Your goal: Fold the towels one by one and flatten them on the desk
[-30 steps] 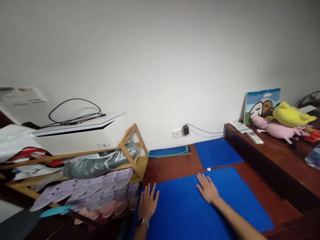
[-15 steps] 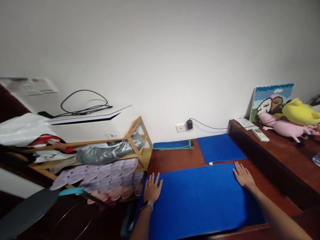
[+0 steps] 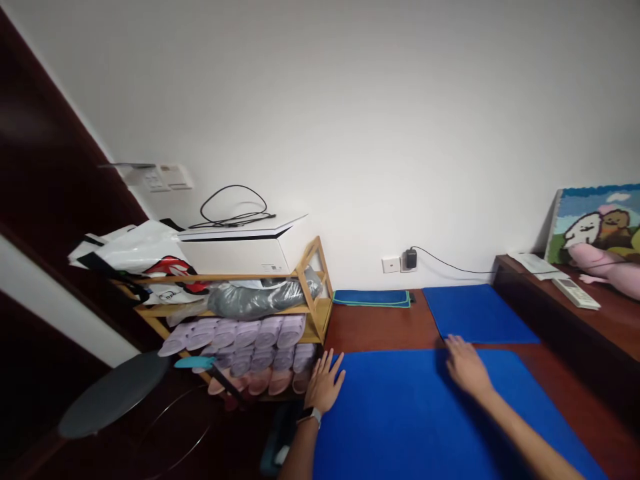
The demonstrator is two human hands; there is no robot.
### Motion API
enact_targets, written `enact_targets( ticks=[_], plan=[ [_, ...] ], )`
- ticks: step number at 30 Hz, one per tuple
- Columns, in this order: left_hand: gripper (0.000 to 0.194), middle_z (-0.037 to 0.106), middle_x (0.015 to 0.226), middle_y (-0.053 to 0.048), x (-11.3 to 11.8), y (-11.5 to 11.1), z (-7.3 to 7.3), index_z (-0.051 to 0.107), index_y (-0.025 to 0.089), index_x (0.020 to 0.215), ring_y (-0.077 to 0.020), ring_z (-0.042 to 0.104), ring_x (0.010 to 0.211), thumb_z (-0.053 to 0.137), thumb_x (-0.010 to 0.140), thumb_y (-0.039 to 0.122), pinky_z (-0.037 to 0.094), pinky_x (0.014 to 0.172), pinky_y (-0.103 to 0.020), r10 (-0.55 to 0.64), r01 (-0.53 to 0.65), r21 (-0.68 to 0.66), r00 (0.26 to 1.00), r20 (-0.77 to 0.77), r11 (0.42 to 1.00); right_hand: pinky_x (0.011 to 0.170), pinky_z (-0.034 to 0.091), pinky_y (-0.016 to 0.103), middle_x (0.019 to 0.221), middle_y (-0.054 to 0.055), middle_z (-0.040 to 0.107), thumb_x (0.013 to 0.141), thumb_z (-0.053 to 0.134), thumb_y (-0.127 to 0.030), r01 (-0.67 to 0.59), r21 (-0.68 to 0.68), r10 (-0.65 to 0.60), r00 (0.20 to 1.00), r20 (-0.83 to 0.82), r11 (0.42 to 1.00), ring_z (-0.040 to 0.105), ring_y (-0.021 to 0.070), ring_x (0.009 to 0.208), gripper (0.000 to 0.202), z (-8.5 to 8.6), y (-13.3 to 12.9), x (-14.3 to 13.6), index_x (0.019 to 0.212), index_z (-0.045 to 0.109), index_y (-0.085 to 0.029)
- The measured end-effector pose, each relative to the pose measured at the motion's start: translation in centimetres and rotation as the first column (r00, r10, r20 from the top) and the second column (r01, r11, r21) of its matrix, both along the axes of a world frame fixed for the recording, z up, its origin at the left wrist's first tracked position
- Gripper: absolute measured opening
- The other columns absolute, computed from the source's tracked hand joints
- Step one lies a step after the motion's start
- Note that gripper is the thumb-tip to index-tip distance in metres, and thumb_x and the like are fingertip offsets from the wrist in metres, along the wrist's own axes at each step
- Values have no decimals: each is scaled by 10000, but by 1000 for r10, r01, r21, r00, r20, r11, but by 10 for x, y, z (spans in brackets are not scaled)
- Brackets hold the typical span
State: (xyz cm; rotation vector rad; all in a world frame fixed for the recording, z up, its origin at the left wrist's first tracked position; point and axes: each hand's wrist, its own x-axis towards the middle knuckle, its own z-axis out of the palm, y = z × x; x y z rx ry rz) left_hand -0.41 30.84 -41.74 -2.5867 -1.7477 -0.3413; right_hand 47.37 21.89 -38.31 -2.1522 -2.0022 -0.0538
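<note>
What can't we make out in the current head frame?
All head view:
Large blue cloth: near edge, cut off by the bottom of the picture.
Right hand: its own back and some blur hide whether the fingertips pinch the small blue cloth.
Pink plush toy: cut off by the right edge.
White box: print too small to read.

Room above large blue cloth (image 3: 395,413); rack (image 3: 316,303) blocks left, ledge (image 3: 565,330) right.

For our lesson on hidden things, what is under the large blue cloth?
A brown table shows past the far and right edges of the large blue cloth, apparently supporting it. Anything else underneath is covered.
</note>
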Motion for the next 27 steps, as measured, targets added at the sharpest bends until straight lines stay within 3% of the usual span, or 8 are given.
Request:
enact_targets(
  ticks=[4, 6, 8, 11, 16, 20, 23, 27],
  plan=[
    [581, 293, 1734, -65, 0, 1, 1, 349, 335, 1634, -281, 261, 1599, 347, 1083, 520, 286, 1281, -516, 5, -5, -3, 1000, 1, 1000, 1305, 215, 489, 1696, 77, 333, 1038, 294, -432, -294, -39, 278, 932, -231, 955, 277, 265, 1587, 667, 13, 26, -156, 1643, 354, -158],
    [581, 319, 1724, -72, -2, 3, -1, 361, 333, 1629, -287, 283, 1591, 344, 1082, 526, 294, 1275, -524, -3, 3, -6, 1000, -4, 1000, 1312, 178, 490, 1709, 73, 294, 1053, 270, -476, -358, -103, 316, 904, -288, 928, 232, 259, 1601, 679, 11, 36, -197, 1656, 314, -167],
    [584, 332, 1719, -75, -4, 5, -4, 364, 334, 1628, -292, 300, 1585, 344, 1080, 537, 302, 1269, -530, -14, 14, 0, 1000, -6, 1000, 1317, 146, 496, 1719, 70, 259, 1062, 250, -504, -378, -132, 326, 895, -304, 916, 196, 254, 1610, 685, 6, 40, -204, 1663, 289, -179],
    [588, 338, 1718, -72, -5, 9, -7, 358, 338, 1629, -297, 310, 1581, 337, 1079, 547, 308, 1263, -537, -15, 15, 8, 1000, -3, 1000, 1317, 141, 505, 1718, 66, 263, 1062, 249, -544, -325, -133, 279, 919, -277, 936, 199, 248, 1608, 693, -5, 31, -154, 1663, 288, -201],
    [594, 342, 1714, -84, -1, 11, -3, 375, 318, 1626, -301, 313, 1579, 324, 1079, 544, 301, 1267, -532, -12, 12, -6, 1000, -24, 1000, 1312, 157, 521, 1720, 40, 280, 1048, 200, -575, 27, -163, -55, 984, -172, 986, 198, 260, 1607, 713, -26, -21, 12, 1670, 277, -235],
    [599, 362, 1704, -100, 2, 10, 1, 385, 297, 1625, -308, 333, 1571, 328, 1077, 533, 306, 1263, -536, -16, 17, 13, 999, -51, 1000, 1302, 192, 519, 1726, 47, 284, 1024, 199, -523, 298, -214, -317, 947, -58, 930, 206, 270, 1605, 723, -43, -54, 126, 1675, 271, -217],
    [599, 392, 1688, -114, 3, 12, 0, 393, 282, 1622, -307, 359, 1559, 324, 1077, 522, 319, 1255, -534, -18, 20, 19, 997, -80, 1000, 1297, 205, 499, 1737, 46, 253, 1018, 175, -531, 341, -227, -357, 934, -31, 912, 191, 256, 1611, 748, -52, -62, 166, 1683, 233, -192],
    [594, 393, 1689, -106, 1, 17, -3, 404, 285, 1617, -314, 352, 1562, 328, 1076, 519, 324, 1251, -540, -37, 39, 25, 996, -82, 999, 1306, 169, 462, 1750, 25, 213, 1015, 138, -560, 336, -228, -352, 936, -30, 914, 165, 235, 1618, 772, -58, -61, 174, 1691, 187, -191]
  ],
)
